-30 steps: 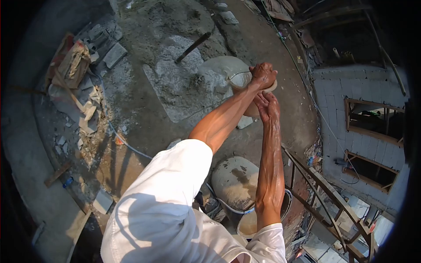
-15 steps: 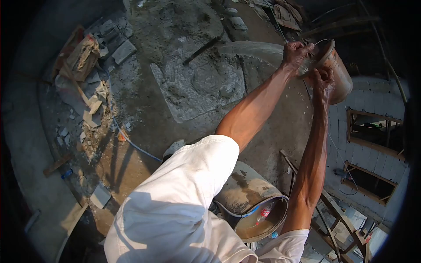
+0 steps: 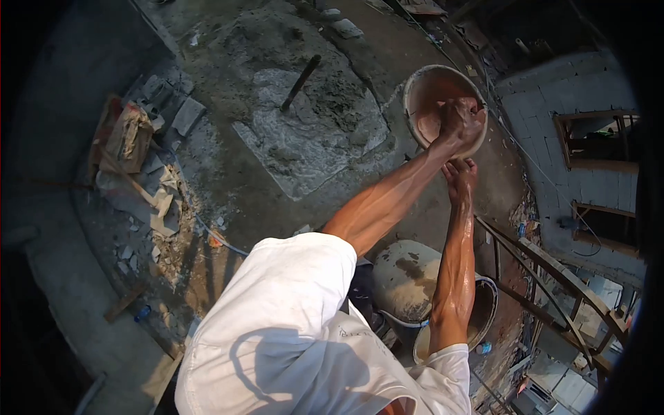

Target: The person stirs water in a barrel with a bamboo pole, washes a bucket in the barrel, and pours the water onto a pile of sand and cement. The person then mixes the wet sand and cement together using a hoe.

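The person's left hand (image 3: pixel 460 123) is clenched over the mouth of a bucket (image 3: pixel 430 93), at the side nearest the body; whether it grips the rim or a handle cannot be told from here. The right hand (image 3: pixel 461 178) is just below the left, palm turned up and fingers curled at the bucket's near edge; its exact grip cannot be told. The bucket is tilted, mouth toward the person, and its visible inside is reddish.

To the left of both hands, a wet grey patch (image 3: pixel 304 155) spreads on the ground, and a dark rod (image 3: pixel 301 83) stands in it at a slant. Nearer the body than the hands, a stained, rounded container (image 3: pixel 408 273) sits beside an open tub (image 3: pixel 486 304), which the right forearm partly covers. Well to the right of the hands is a block wall (image 3: pixel 536 117) with wood-framed openings.
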`<state>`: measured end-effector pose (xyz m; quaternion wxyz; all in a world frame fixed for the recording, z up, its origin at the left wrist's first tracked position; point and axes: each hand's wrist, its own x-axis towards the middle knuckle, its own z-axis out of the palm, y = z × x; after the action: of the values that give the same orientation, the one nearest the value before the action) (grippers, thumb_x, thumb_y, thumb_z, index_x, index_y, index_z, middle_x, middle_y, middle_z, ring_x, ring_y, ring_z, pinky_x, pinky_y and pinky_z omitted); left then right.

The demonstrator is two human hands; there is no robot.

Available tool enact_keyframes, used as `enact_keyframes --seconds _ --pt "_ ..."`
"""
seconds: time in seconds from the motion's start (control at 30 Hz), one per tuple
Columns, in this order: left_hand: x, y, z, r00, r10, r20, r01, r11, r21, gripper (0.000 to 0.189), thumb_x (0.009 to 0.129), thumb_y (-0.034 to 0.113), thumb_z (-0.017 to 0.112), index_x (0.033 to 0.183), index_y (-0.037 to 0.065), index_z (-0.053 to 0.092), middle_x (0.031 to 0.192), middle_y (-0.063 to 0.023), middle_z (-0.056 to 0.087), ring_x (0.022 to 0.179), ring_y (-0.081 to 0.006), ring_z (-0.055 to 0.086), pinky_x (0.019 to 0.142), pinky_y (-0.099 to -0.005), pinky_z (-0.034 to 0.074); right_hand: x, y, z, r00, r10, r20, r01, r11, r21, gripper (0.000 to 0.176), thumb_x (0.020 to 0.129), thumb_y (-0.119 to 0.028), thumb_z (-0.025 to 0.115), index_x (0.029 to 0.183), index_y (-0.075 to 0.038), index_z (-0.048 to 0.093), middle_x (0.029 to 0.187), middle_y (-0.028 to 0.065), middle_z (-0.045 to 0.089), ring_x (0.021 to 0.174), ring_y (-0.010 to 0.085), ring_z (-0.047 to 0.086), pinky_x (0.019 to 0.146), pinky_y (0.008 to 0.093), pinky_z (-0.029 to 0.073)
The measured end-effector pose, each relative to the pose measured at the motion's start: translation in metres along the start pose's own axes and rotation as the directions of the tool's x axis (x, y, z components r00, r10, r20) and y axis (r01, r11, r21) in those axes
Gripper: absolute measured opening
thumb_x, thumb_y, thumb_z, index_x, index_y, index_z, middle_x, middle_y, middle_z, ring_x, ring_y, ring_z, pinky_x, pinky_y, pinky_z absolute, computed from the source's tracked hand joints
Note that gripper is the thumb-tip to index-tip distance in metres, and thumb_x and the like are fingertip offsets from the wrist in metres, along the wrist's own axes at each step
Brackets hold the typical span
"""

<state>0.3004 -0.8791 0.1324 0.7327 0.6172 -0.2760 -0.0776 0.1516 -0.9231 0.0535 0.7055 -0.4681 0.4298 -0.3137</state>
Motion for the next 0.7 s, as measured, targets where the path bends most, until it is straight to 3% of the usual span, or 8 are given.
enact_keyframes --seconds 0.13,0.27,0.37,0.43,0.5,0.57,0.63,0.7 --pt "-0.076 -0.009 0.004 0.988 0.026 0.151 -0.058 0.977 0.206 0.024 0.077 0.023 0.065 0.064 0.003 0.061 0.057 -0.0125 0.061 0.056 -0.0292 0.062 0.065 -0.045 0.043 -0.052 0.047 -0.036 0.996 0.022 -0.083 -0.022 1.0 0.01 0.049 0.089 -0.007 0.061 0.124 -0.005 0.028 0.102 0.019 0.059 0.087 0.029 0.065 0.084 0.0438 0.056" --pt "-0.133 -0.001 0.033 0.945 0.01 0.327 -0.055 0.99 0.131 0.024 0.078 0.022 0.065 0.067 0.002 0.061 0.055 -0.0108 0.058 0.054 -0.0244 0.06 0.062 -0.0403 0.042 -0.092 0.051 -0.114 0.978 -0.099 -0.183 0.098 0.995 -0.018 0.05 0.089 -0.011 0.064 0.124 -0.006 0.029 0.096 0.0174 0.064 0.082 0.0246 0.067 0.077 0.0405 0.058" --pt "-0.169 0.035 0.066 0.825 -0.059 0.562 0.157 0.979 -0.127 0.023 0.082 0.018 0.066 0.073 -0.002 0.06 0.059 -0.0075 0.054 0.057 -0.01 0.05 0.055 -0.0267 0.039 -0.131 0.025 -0.182 0.932 -0.275 -0.235 0.267 0.961 -0.068 0.037 0.091 -0.011 0.061 0.118 -0.008 0.037 0.098 0.0107 0.064 0.081 0.0203 0.068 0.071 0.0364 0.059" --pt "-0.195 0.052 0.096 0.758 0.002 0.652 0.171 0.964 -0.202 0.023 0.084 0.019 0.065 0.075 -0.002 0.06 0.062 -0.0049 0.055 0.059 -0.0094 0.049 0.055 -0.0267 0.039 -0.157 0.006 -0.228 0.864 -0.362 -0.351 0.336 0.932 -0.135 0.031 0.091 -0.01 0.06 0.114 -0.006 0.04 0.1 0.0109 0.063 0.077 0.0191 0.067 0.066 0.0323 0.06" --pt "-0.235 0.065 0.136 0.64 0.056 0.766 0.3 0.9 -0.317 0.023 0.09 0.02 0.062 0.079 0.001 0.061 0.067 -0.0005 0.055 0.062 -0.0084 0.048 0.057 -0.0262 0.039 -0.188 -0.006 -0.285 0.748 -0.496 -0.442 0.435 0.868 -0.239 0.024 0.091 -0.01 0.06 0.108 -0.005 0.044 0.093 0.0087 0.063 0.074 0.0157 0.067 0.061 0.0276 0.058" --pt "-0.261 0.074 0.182 0.472 0.1 0.876 0.489 0.797 -0.354 0.023 0.093 0.022 0.06 0.08 0.003 0.062 0.07 0.0016 0.056 0.064 -0.0075 0.047 0.061 -0.0252 0.039 -0.222 -0.029 -0.323 0.558 -0.623 -0.548 0.479 0.781 -0.4 0.021 0.091 -0.011 0.062 0.103 -0.006 0.046 0.079 0.0017 0.058 0.064 0.0065 0.058 0.052 0.0194 0.048" --pt "-0.314 0.078 0.209 0.262 0.045 0.964 0.683 0.697 -0.218 0.023 0.094 0.022 0.059 0.08 0.005 0.062 0.072 0.0014 0.057 0.066 -0.0073 0.047 0.064 -0.0242 0.039 -0.284 -0.027 -0.362 0.399 -0.611 -0.683 0.379 0.789 -0.484 0.019 0.09 -0.012 0.065 0.098 -0.005 0.049 0.072 -0.0023 0.052 0.057 0.0021 0.045 0.049 0.0169 0.037" --pt "-0.356 0.083 0.252 0.103 0.048 0.994 0.73 0.675 -0.108 0.023 0.095 0.022 0.058 0.08 0.005 0.062 0.072 0.0001 0.058 0.066 -0.0077 0.048 0.064 -0.0243 0.039 -0.316 -0.036 -0.406 0.208 -0.653 -0.728 0.305 0.75 -0.586 0.019 0.089 -0.014 0.068 0.092 -0.004 0.052 0.066 -0.0059 0.044 0.057 0.0017 0.034 0.05 0.0186 0.029"
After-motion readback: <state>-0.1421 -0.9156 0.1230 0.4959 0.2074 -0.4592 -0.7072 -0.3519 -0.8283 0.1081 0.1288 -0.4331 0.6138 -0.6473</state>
